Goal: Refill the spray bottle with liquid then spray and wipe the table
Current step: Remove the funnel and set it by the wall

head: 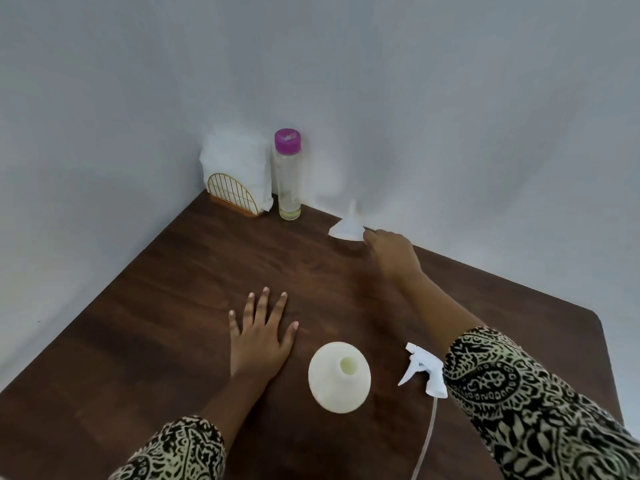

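Note:
The cream spray bottle point(337, 386) stands near the table's front with its neck uncapped. To its right the white spray head point(423, 370) lies on the table, its dip tube trailing toward me. A clear refill bottle point(288, 181) with a purple cap stands at the back by the wall, with a little yellowish liquid at its bottom. My right hand point(389, 252) reaches to the back and pinches the rim of a white funnel point(347, 226), whose spout points up. My left hand point(261, 336) rests flat on the brown table point(156, 323), fingers spread, left of the spray bottle.
A gold wire napkin holder point(232, 197) with white napkins point(239, 161) stands in the back corner beside the refill bottle. Grey walls close off the table's back and left sides. The table's rounded right corner point(597, 323) lies beyond my right arm.

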`<action>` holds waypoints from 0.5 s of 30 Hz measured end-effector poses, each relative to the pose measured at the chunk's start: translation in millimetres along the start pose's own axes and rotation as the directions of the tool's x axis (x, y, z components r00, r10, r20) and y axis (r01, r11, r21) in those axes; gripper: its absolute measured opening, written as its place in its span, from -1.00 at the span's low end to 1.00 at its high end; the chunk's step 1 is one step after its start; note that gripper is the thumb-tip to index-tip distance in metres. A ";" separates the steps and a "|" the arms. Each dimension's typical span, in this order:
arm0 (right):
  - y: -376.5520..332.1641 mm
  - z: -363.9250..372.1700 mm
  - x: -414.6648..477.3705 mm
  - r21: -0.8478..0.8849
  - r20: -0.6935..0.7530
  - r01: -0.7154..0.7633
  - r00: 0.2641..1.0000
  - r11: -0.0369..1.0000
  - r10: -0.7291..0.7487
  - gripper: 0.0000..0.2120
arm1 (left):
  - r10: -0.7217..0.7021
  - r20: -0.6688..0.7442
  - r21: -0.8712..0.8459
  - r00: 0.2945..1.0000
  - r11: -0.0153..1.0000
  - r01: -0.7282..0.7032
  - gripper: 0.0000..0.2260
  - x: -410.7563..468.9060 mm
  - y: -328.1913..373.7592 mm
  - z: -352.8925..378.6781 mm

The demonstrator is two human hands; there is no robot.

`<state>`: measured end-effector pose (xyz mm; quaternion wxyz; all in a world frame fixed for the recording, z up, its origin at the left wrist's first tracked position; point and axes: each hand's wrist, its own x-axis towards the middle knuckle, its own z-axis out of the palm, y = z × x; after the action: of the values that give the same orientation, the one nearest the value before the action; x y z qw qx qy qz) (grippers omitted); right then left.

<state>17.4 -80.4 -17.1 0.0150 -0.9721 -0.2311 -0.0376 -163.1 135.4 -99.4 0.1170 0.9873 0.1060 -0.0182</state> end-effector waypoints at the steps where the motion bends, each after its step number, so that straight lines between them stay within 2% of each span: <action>1: 1.6 5.0 1.5 -0.032 0.018 0.005 1.000 0.999 -0.005 -0.83 | -0.002 -0.001 0.002 1.000 1.000 0.002 -0.37 -0.3 -0.2 0.9; 7: 11.2 30.2 -0.3 -0.180 0.090 0.012 0.996 0.984 0.005 -0.74 | -0.008 0.013 0.016 1.000 1.000 0.008 -0.39 1.3 1.1 0.8; 13: 9.1 42.6 -2.7 -0.166 0.049 -0.054 0.997 0.985 0.063 -0.81 | -0.006 0.007 0.026 1.000 1.000 0.006 -0.41 1.2 1.9 1.0; 15: 5.5 46.9 -0.8 -0.071 -0.005 -0.147 0.989 0.987 0.147 -0.81 | -0.004 0.006 0.027 1.000 1.000 0.004 -0.41 1.4 1.9 1.2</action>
<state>22.3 -83.5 -64.0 -0.0168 -0.9864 -0.1575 -0.0442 -161.3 133.6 -100.2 0.1040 0.9885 0.1076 -0.0229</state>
